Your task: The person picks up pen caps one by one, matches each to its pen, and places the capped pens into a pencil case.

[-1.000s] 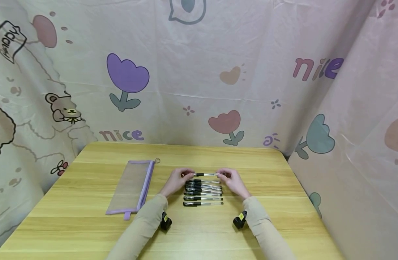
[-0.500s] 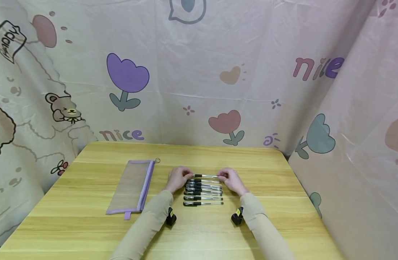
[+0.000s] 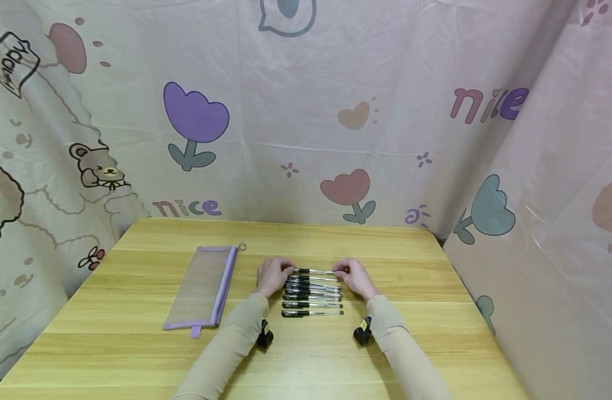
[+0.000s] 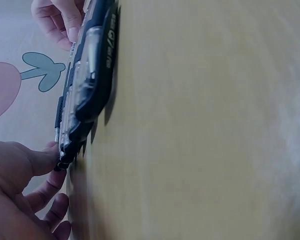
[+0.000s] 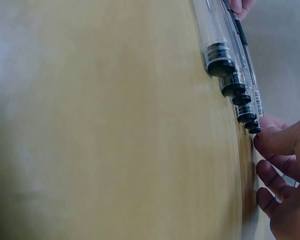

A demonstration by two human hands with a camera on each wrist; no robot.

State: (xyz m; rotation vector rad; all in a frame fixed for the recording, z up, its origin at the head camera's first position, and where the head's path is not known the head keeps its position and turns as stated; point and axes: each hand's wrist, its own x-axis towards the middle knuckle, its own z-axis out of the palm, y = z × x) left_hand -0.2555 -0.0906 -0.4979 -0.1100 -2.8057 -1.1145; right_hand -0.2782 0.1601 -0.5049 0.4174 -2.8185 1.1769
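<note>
The mesh pencil case (image 3: pixel 204 286) lies at the far left; the left hand (image 3: pixel 272 275) pinches the capped end of the farthest pen (image 3: pixel 314 271) (its long axis runs left to right); the right hand (image 3: pixel 354 276) pinches the other end; both hands are equally near, and the pen sits behind the row of pens (image 3: pixel 312 297).

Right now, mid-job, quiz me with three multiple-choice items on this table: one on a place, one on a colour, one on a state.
1. The pouch lies where from the pens?
A left
B right
C on top

2. The pouch trim is:
A red
B purple
C green

3. The farthest pen is:
A inside the pouch
B held at both ends by the hands
C untouched

Key:
1 A, it lies left of the row.
2 B, purple edges.
3 B, left hand and right hand pinch its ends.
</note>
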